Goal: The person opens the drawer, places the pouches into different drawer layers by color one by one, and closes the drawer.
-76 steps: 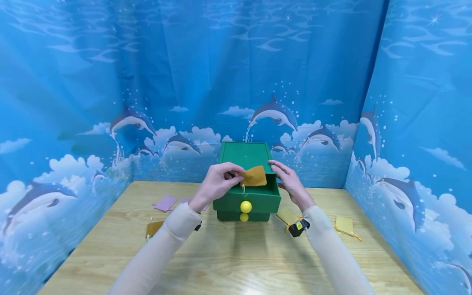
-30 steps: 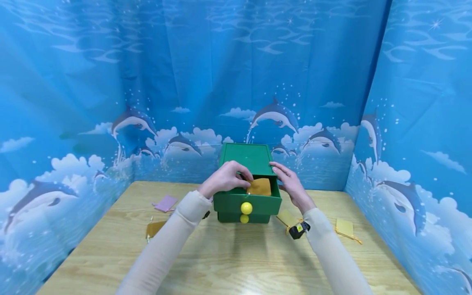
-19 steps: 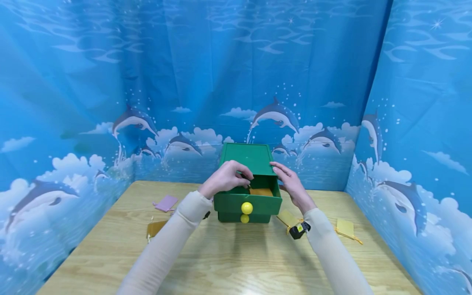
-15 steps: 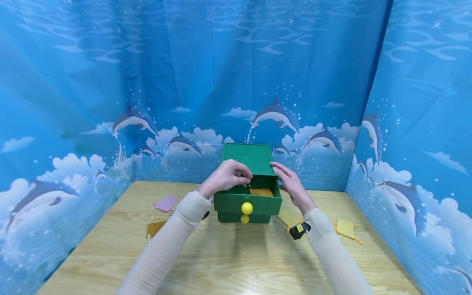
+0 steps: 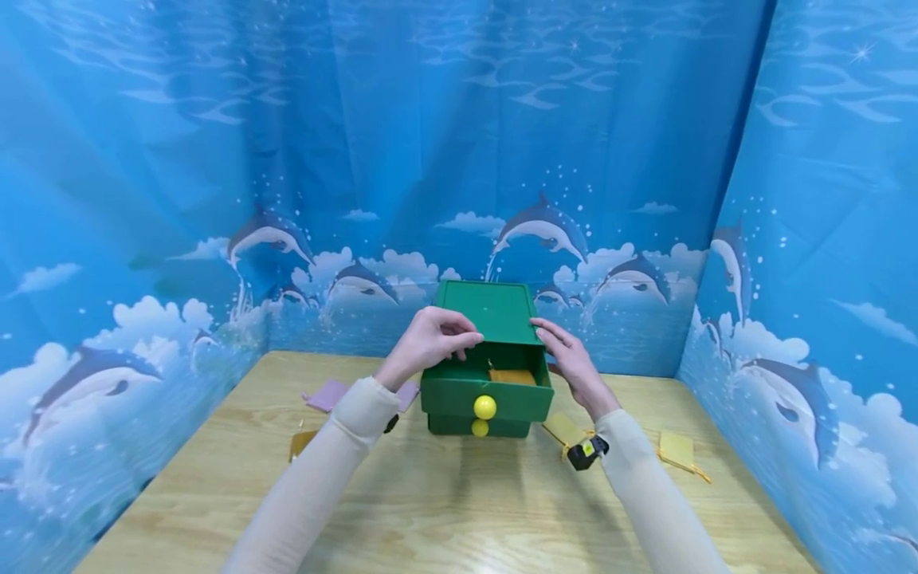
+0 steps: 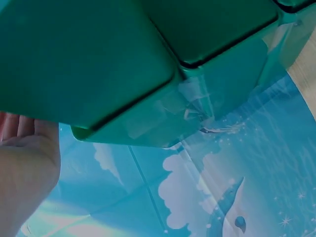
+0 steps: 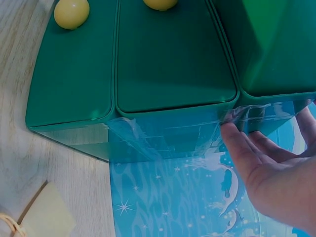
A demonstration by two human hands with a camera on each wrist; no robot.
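A small green drawer cabinet (image 5: 488,309) stands at the table's far side, its top drawer (image 5: 449,397) pulled out. Inside the drawer lies an orange-brown drawstring pouch (image 5: 513,377), partly hidden by the drawer front. My left hand (image 5: 429,341) hovers over the drawer's left part, fingers loosely bent and holding nothing. In the left wrist view that hand (image 6: 29,158) is beside the drawer's wall, its fingertips hidden. My right hand (image 5: 574,363) rests against the cabinet's right upper edge; in the right wrist view its fingers (image 7: 242,148) touch the clear-taped side.
Purple pouches (image 5: 327,395) and a brown pouch (image 5: 301,442) lie on the left, partly behind my left arm. Two pale-yellow pouches (image 5: 564,429) lie on the right. Yellow ball knobs (image 5: 484,407) stick out from the drawer fronts. A dolphin-print curtain (image 5: 373,143) surrounds the table.
My left hand lowered the orange-brown pouch into the top drawer, let go of it, and moved up and slightly left. My right hand has stayed at the cabinet's side.
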